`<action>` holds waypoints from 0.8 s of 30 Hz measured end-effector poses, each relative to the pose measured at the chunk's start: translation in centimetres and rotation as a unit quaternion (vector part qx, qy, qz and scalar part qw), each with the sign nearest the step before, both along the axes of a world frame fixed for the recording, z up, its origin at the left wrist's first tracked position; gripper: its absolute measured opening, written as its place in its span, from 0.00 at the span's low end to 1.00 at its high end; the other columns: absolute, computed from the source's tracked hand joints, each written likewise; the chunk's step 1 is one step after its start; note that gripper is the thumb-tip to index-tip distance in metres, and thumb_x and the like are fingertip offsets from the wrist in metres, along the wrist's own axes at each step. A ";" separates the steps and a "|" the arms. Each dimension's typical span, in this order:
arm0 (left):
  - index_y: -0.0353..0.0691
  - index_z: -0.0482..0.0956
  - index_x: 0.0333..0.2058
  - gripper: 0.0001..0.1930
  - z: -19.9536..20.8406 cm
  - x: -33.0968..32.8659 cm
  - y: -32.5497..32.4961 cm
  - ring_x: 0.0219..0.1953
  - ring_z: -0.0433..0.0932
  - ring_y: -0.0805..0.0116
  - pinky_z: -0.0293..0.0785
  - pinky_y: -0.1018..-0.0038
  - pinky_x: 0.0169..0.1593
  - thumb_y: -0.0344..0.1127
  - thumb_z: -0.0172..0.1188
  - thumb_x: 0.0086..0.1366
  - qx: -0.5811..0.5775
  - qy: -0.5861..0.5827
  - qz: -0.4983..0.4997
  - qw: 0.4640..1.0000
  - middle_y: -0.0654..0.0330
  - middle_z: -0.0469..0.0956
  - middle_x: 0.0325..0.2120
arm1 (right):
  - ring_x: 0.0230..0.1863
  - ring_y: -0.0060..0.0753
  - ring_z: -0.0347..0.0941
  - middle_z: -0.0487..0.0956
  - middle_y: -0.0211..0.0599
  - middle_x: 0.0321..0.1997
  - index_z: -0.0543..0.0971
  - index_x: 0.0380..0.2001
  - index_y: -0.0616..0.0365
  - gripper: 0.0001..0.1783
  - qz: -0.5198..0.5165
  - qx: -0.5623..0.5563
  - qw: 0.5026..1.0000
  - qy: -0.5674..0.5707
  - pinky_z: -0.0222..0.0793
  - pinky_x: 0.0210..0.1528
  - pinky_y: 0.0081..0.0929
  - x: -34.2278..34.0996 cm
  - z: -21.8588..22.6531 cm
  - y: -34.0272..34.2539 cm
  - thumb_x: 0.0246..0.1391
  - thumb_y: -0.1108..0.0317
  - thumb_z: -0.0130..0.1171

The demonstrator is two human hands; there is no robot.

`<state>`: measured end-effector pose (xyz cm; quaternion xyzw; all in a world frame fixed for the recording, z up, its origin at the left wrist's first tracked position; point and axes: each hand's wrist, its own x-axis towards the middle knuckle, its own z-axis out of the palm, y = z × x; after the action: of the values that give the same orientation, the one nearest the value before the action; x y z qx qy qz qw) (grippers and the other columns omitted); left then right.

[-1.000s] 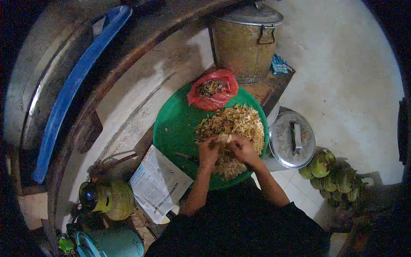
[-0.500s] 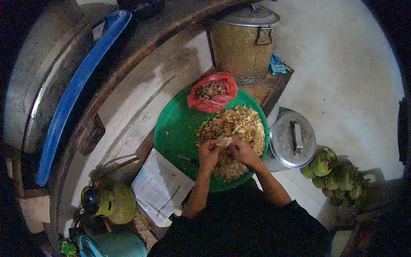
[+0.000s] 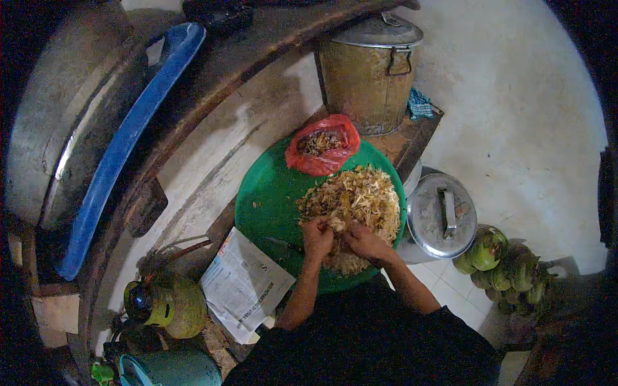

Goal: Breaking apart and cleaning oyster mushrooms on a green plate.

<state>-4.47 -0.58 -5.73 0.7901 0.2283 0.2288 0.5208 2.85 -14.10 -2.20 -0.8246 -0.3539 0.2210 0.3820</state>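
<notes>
Over a wide green tray (image 3: pixel 257 206), my left hand (image 3: pixel 317 239) pinches a pale piece of food (image 3: pixel 337 224), perhaps meat, with its fingertips. Close by on the right is my right hand (image 3: pixel 368 244), its fingers curled and pressed together; whatever is between them is hidden. A heap of pale and brown shredded food (image 3: pixel 368 196) covers the tray's right half, behind and beneath both hands. At the tray's far edge sits a red plastic bag (image 3: pixel 315 166), its mouth open on darker scraps. A knife (image 3: pixel 283 243) lies on the tray left of my left hand.
Folded newspaper (image 3: pixel 241 283) lies left of the tray, near a green gas cylinder (image 3: pixel 187 309) and a teal bucket (image 3: pixel 177 368). A tall lidded metal pot (image 3: pixel 364 87) stands behind. On the right are another lidded pot (image 3: pixel 428 219) and several green coconut-like fruits (image 3: pixel 486 248).
Both hands stay together over the heap; the right hand has shifted slightly lower and away from the pale piece. The whole view has moved a little.
</notes>
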 end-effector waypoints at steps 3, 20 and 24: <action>0.32 0.75 0.37 0.09 0.3 0.2 -0.7 0.30 0.75 0.70 0.71 0.75 0.33 0.28 0.54 0.57 -0.117 0.039 0.020 0.992 0.57 0.76 0.26 | 0.35 0.57 0.72 0.73 0.59 0.35 0.67 0.43 0.65 0.16 -0.012 -0.019 0.999 0.031 0.66 0.38 0.44 1.1 -1.4 -0.2 0.53 0.67 0.46; 0.35 0.78 0.29 0.12 0.4 0.5 -1.2 0.27 0.71 0.77 0.67 0.78 0.33 0.39 0.61 0.54 -0.249 0.014 -0.034 0.968 0.66 0.76 0.25 | 0.60 0.44 0.59 0.60 0.52 0.60 0.51 0.61 0.54 0.30 0.069 -0.019 0.996 0.061 0.55 0.58 0.30 0.3 1.6 -2.4 0.58 0.58 0.42; 0.34 0.78 0.29 0.12 -4.5 0.6 0.6 0.29 0.73 0.74 0.67 0.76 0.34 0.39 0.61 0.54 -0.189 0.042 -0.043 0.980 0.62 0.77 0.25 | 0.50 0.46 0.68 0.72 0.48 0.49 0.59 0.57 0.56 0.25 0.081 0.018 0.984 0.161 0.62 0.50 0.32 1.1 4.1 -2.4 0.57 0.61 0.43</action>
<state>-3.88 0.06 -10.19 0.6955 0.2549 0.1250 0.6601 3.98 -16.55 1.95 -0.7401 -0.3575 0.3744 0.4293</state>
